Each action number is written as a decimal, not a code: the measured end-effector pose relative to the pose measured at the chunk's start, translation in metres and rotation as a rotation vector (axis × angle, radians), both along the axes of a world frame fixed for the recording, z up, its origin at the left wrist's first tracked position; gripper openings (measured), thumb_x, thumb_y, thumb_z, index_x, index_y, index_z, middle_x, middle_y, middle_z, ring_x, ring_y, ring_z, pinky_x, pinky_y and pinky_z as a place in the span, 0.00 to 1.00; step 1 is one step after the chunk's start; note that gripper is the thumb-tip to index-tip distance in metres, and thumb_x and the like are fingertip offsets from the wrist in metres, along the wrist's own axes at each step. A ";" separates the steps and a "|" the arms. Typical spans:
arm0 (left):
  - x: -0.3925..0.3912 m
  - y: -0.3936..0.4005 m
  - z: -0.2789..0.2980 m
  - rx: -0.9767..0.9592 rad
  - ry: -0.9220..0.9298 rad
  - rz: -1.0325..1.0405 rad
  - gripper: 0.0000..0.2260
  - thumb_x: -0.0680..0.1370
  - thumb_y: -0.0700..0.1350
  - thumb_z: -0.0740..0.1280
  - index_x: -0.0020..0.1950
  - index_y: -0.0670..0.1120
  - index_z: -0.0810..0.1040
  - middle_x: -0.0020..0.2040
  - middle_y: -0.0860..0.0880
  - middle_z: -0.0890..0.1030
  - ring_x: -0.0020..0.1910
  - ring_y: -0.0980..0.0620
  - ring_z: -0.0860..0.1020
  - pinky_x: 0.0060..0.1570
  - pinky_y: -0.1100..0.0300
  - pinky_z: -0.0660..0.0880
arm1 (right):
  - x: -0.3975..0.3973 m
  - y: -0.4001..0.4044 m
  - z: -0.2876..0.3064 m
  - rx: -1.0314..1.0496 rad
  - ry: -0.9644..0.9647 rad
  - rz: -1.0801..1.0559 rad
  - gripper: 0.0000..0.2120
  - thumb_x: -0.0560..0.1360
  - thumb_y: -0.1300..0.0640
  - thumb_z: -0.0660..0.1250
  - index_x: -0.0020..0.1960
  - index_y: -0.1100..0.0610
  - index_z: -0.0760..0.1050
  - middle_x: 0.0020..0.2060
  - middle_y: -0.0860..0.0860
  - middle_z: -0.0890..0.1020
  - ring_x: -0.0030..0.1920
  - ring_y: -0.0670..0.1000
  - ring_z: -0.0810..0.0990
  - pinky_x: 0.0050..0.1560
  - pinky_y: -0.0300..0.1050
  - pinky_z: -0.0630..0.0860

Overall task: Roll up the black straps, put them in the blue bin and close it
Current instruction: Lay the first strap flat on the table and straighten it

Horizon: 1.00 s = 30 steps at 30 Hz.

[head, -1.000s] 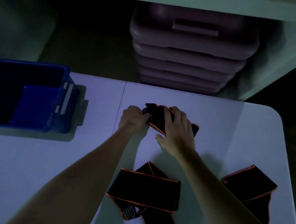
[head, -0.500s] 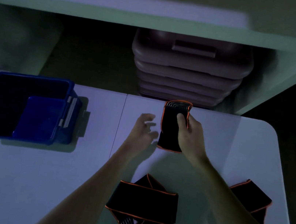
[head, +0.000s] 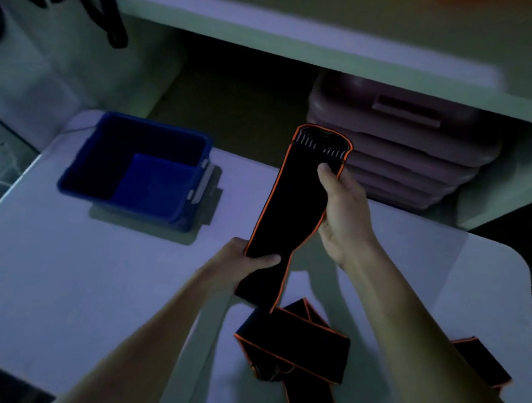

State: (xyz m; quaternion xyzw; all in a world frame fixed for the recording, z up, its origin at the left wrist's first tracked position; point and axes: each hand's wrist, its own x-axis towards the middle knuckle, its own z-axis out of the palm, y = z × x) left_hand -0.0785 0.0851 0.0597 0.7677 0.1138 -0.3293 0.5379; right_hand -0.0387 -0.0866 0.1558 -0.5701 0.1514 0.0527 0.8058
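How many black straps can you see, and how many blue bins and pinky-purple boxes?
Black straps: 3, one held up by the left hand and right hand, one loose on the table, one partly hidden behind the right arm.
Blue bins: 1.
Pinkish-purple boxes: a stack; about 5, but too dim to be sure.
Total: about 9.

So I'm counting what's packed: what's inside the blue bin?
The open blue plastic bin shows a lighter blue panel in its near right corner and no black straps. The rest of the floor is too dark to tell.
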 end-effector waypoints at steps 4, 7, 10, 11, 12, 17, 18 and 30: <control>-0.045 0.058 -0.012 0.078 0.060 0.096 0.11 0.72 0.48 0.77 0.51 0.44 0.86 0.48 0.45 0.87 0.43 0.52 0.85 0.47 0.60 0.81 | -0.006 0.042 -0.032 -0.096 0.166 0.055 0.09 0.81 0.57 0.63 0.49 0.52 0.81 0.47 0.50 0.86 0.49 0.52 0.85 0.54 0.51 0.78; -0.083 0.093 -0.038 0.175 0.126 0.099 0.11 0.71 0.49 0.78 0.49 0.44 0.86 0.45 0.46 0.87 0.44 0.51 0.85 0.49 0.56 0.81 | -0.017 0.076 -0.073 -0.224 0.299 0.114 0.07 0.79 0.57 0.64 0.49 0.52 0.82 0.48 0.51 0.86 0.52 0.55 0.84 0.54 0.51 0.77; -0.110 0.113 -0.062 0.221 0.145 0.083 0.11 0.72 0.46 0.77 0.50 0.42 0.85 0.46 0.44 0.86 0.46 0.48 0.85 0.49 0.55 0.80 | -0.032 0.103 -0.109 -0.359 0.358 0.179 0.07 0.79 0.58 0.64 0.51 0.54 0.81 0.47 0.52 0.85 0.48 0.53 0.84 0.53 0.46 0.78; -0.116 0.116 -0.068 0.228 0.125 0.087 0.10 0.72 0.44 0.76 0.51 0.42 0.84 0.46 0.44 0.86 0.45 0.48 0.84 0.47 0.56 0.79 | -0.036 0.109 -0.117 -0.396 0.370 0.195 0.07 0.80 0.59 0.63 0.53 0.55 0.80 0.47 0.52 0.84 0.45 0.50 0.83 0.49 0.43 0.77; -0.119 0.118 -0.071 0.249 0.094 0.087 0.09 0.72 0.43 0.76 0.50 0.42 0.83 0.45 0.45 0.85 0.43 0.49 0.83 0.43 0.58 0.78 | -0.042 0.114 -0.123 -0.431 0.376 0.201 0.07 0.80 0.59 0.63 0.55 0.56 0.79 0.46 0.52 0.82 0.43 0.48 0.81 0.46 0.41 0.76; -0.123 0.129 -0.074 0.437 -0.109 0.123 0.07 0.73 0.42 0.73 0.49 0.43 0.79 0.38 0.49 0.78 0.38 0.50 0.77 0.32 0.61 0.68 | -0.067 0.125 -0.147 -0.829 0.298 0.117 0.08 0.77 0.61 0.61 0.56 0.58 0.71 0.45 0.52 0.72 0.44 0.51 0.72 0.46 0.45 0.71; -0.124 0.132 -0.073 0.459 -0.132 0.121 0.06 0.73 0.41 0.73 0.49 0.44 0.80 0.39 0.49 0.80 0.39 0.50 0.78 0.33 0.61 0.69 | -0.076 0.126 -0.151 -0.915 0.269 0.111 0.11 0.77 0.62 0.61 0.59 0.60 0.70 0.48 0.53 0.71 0.47 0.51 0.72 0.49 0.47 0.71; -0.128 0.139 -0.081 0.430 -0.193 0.049 0.07 0.72 0.39 0.74 0.49 0.41 0.82 0.39 0.47 0.82 0.37 0.52 0.78 0.30 0.73 0.68 | -0.155 0.149 -0.159 -1.078 0.160 0.448 0.24 0.79 0.59 0.62 0.73 0.62 0.63 0.71 0.56 0.65 0.70 0.58 0.65 0.69 0.45 0.62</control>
